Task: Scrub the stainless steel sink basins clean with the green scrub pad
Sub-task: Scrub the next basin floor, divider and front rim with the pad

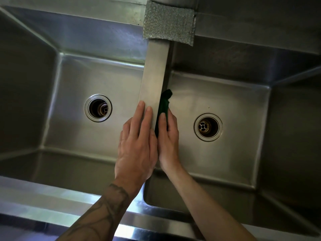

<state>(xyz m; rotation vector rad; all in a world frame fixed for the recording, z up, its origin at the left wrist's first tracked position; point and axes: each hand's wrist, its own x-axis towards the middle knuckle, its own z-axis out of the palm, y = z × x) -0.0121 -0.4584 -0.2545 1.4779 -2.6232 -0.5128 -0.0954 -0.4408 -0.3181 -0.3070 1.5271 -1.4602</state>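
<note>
Green scrub pad (164,105) — soft, light, judged floppy — is gripped mid-body by R hand (169,136), fingers curled, against divider (155,72); L hand (137,146) is laid flat, fingers together.

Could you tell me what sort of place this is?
Likely a commercial or utility kitchen's wash-up area: a deep two-basin stainless steel sink, a silver scouring pad on its divider, and the right hand gripping a green scrub pad.
</note>
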